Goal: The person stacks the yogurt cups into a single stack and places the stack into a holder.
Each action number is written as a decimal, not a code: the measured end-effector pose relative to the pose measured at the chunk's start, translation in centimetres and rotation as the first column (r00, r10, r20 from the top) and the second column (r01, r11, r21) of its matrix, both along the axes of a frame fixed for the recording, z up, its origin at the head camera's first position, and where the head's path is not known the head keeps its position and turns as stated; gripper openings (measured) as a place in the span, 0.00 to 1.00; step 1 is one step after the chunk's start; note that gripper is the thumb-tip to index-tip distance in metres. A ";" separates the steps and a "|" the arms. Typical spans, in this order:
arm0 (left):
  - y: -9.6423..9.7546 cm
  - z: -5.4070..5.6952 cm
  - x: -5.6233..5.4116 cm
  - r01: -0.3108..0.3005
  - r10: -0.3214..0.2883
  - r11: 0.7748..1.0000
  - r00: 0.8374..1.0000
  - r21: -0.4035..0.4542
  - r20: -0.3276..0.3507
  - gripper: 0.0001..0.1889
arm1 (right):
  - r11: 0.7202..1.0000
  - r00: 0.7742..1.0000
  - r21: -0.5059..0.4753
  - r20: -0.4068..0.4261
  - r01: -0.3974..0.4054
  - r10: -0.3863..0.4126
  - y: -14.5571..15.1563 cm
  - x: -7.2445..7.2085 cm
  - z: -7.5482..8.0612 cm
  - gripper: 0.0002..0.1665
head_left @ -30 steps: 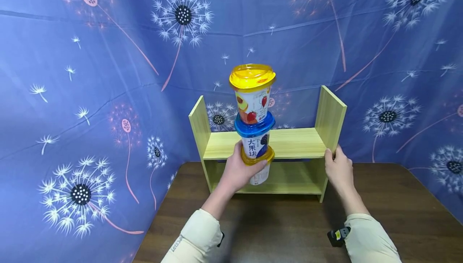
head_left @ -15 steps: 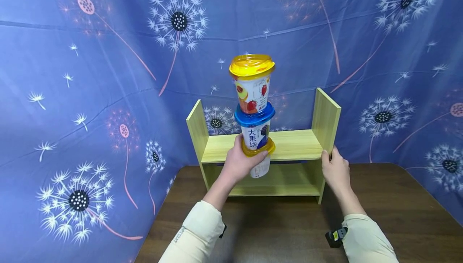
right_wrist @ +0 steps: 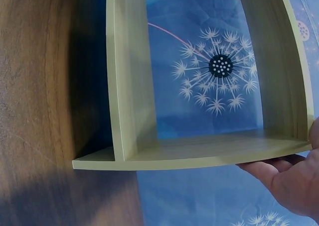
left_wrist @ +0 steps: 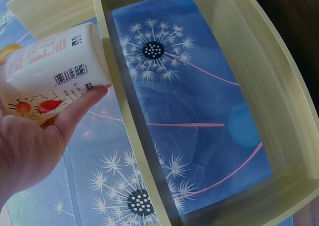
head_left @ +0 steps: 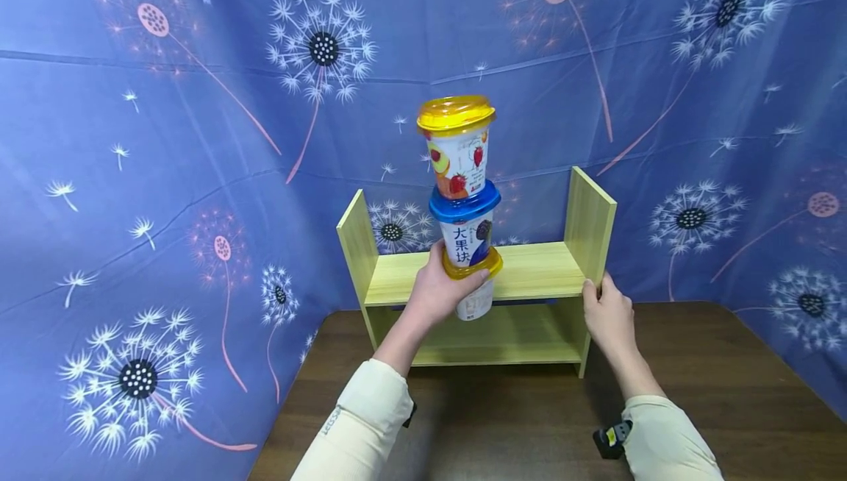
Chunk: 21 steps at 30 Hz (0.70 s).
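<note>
Three fruit yogurt cups stand in a stack in front of a small wooden shelf (head_left: 529, 268). On top is a yellow-lidded cup (head_left: 459, 161) with strawberry and peach pictures; below it comes a blue-lidded cup (head_left: 468, 234). My left hand (head_left: 437, 286) grips the lowest cup (head_left: 475, 303) around its yellow lid, carrying the stack in the air at the upper board's height. In the left wrist view, that cup's barcoded side (left_wrist: 70, 69) shows beside the board's edge. My right hand (head_left: 607, 315) holds the shelf's right side panel, several fingers against its outer face.
The shelf stands on a dark brown table (head_left: 503, 422), with side panels rising above its upper board. A blue cloth (head_left: 218, 135) printed with dandelions hangs behind and to the left. Black wrist devices (head_left: 612, 438) sit at my cuffs.
My left hand has lifted the stack of cups higher against the shelf. The right hand keeps its hold on the side panel. The head view has tilted up slightly.
</note>
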<state>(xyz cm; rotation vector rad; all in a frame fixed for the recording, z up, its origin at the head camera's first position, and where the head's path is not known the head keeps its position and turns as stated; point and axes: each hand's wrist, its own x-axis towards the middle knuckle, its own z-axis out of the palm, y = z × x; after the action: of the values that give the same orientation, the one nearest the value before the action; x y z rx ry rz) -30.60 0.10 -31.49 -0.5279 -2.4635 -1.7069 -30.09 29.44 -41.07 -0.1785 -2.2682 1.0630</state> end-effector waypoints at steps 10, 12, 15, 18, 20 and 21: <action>0.0 0.1 -1.2 0.026 -0.027 1.000 1.000 0.015 0.015 0.48 | 1.000 1.000 0.002 0.008 -0.003 0.003 0.0 -0.1 0.0 0.18; 0.0 0.0 -1.4 0.031 -0.031 0.999 0.999 0.018 0.016 0.48 | 1.000 1.000 0.003 0.005 -0.004 0.004 0.0 -0.1 -0.1 0.18; 0.0 0.0 -1.8 0.044 -0.044 0.999 0.999 0.023 0.013 0.47 | 1.000 1.000 0.003 -0.005 0.001 -0.001 -0.1 0.0 -0.1 0.17; 0.0 -0.1 -2.2 0.061 -0.061 0.998 0.998 0.027 0.018 0.47 | 1.000 1.000 -0.001 -0.006 0.006 -0.006 -0.2 0.0 -0.2 0.17; 0.0 -0.1 -2.6 0.067 -0.068 0.997 0.998 0.027 0.016 0.47 | 1.000 1.000 0.001 -0.004 0.006 -0.006 -0.2 0.0 -0.2 0.17; 0.0 -0.1 -2.7 0.066 -0.066 0.997 0.998 0.026 0.016 0.47 | 1.000 1.000 0.003 -0.002 0.004 -0.004 -0.2 0.0 -0.2 0.17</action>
<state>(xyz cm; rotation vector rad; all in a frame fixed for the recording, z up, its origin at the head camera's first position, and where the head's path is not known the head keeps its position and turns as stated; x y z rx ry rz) -33.32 0.12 -31.63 -0.6014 -2.4586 -1.7717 -30.09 29.20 -41.24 -0.1806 -2.2668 1.0576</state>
